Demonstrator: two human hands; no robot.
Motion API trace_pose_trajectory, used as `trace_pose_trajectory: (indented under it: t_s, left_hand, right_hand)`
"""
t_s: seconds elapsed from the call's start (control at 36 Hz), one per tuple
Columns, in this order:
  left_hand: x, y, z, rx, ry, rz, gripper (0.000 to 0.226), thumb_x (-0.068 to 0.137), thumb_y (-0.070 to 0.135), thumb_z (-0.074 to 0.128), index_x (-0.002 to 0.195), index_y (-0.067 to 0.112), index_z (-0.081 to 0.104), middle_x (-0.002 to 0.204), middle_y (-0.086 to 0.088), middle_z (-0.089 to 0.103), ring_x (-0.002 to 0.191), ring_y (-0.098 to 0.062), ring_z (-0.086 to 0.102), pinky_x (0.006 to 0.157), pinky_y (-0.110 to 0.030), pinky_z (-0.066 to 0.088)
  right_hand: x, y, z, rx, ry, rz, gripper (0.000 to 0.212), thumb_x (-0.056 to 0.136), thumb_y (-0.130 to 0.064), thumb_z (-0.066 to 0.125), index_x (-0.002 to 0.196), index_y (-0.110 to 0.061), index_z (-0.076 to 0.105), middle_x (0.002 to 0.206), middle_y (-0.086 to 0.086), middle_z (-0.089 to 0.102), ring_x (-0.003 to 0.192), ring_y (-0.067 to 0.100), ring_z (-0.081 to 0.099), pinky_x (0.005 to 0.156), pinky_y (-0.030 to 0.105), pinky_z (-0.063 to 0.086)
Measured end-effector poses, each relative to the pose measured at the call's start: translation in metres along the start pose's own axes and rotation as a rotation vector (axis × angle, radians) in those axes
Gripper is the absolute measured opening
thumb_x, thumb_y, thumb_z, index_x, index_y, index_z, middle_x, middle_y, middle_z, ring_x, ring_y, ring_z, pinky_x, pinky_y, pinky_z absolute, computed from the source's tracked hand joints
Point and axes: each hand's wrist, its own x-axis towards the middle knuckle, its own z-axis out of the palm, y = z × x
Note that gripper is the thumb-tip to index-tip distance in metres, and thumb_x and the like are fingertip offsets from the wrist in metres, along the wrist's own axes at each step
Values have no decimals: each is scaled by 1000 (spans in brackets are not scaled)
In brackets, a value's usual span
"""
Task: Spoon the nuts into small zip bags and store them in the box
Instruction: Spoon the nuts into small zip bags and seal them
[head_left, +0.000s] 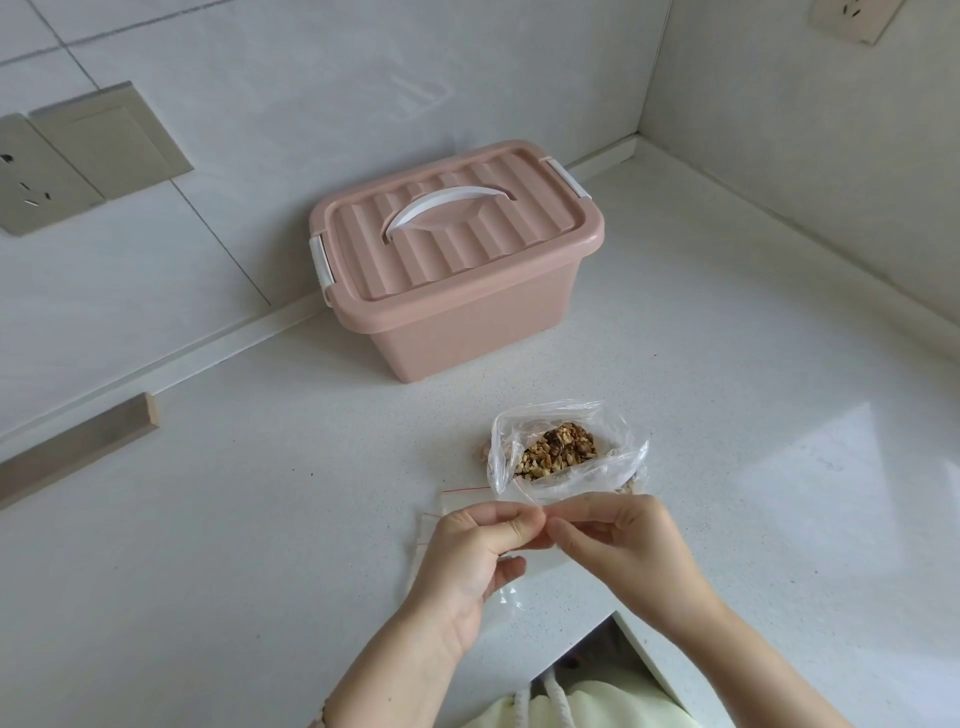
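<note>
A pink plastic box (457, 322) with a ribbed lid and a white handle stands shut near the back wall. In front of it an open clear bag (566, 467) holds walnut pieces (558, 448). Just before that bag, my left hand (475, 551) and my right hand (618, 545) both pinch the top edge of a small clear zip bag (535, 564), thumbs and forefingers meeting at its mouth. More small zip bags (457, 499) with a red strip lie flat under my left hand. No spoon is in view.
The white speckled counter (260, 519) runs into a corner at the back right. Wall sockets (47, 176) sit on the left wall. A wooden strip (78, 447) lies at the left. The counter's front edge cuts in near my right forearm.
</note>
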Motion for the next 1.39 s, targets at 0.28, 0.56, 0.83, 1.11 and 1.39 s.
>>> trace_pose_trajectory:
  t_s: [0.28, 0.56, 0.83, 1.11, 1.39]
  left_hand:
    - [-4, -7, 2, 537, 15, 346, 24, 92, 8, 49, 69, 15, 51, 58, 10, 60, 58, 0, 56, 51, -19, 44]
    - [2, -5, 7, 512, -54, 318, 32, 94, 0, 34, 63, 9, 38, 46, 4, 44, 42, -5, 44, 47, -24, 33]
    - [11, -2, -8, 1190, 289, 608, 24, 85, 33, 40, 64, 23, 37, 64, 4, 46, 60, -8, 42, 54, -25, 29]
    - [24, -15, -11, 893, -34, 821, 91, 51, 64, 67, 130, 38, 30, 135, 26, 33, 132, 12, 14, 116, -34, 15]
    - [32, -19, -5, 924, 95, 872, 49, 66, 47, 61, 104, 21, 45, 94, 27, 39, 89, 6, 44, 75, -2, 36]
  right_hand:
    - [2, 3, 8, -6, 46, 40, 24, 81, -6, 63, 63, -19, 73, 62, 7, 69, 57, 15, 57, 57, 28, 46]
    - [4, 4, 14, 180, 180, 104, 24, 80, 9, 56, 59, 4, 64, 46, 8, 62, 44, 16, 58, 50, 21, 46]
    - [10, 7, 11, -304, 342, -1, 20, 73, -5, 68, 59, -18, 63, 60, -7, 64, 62, 4, 60, 55, 15, 47]
    - [16, -13, 5, 72, 137, 113, 17, 79, -1, 64, 63, -3, 65, 53, 0, 67, 47, 6, 60, 49, 15, 46]
    - [21, -12, 3, -413, 242, -85, 16, 73, -10, 68, 58, -13, 61, 61, -2, 64, 58, 12, 60, 60, 32, 52]
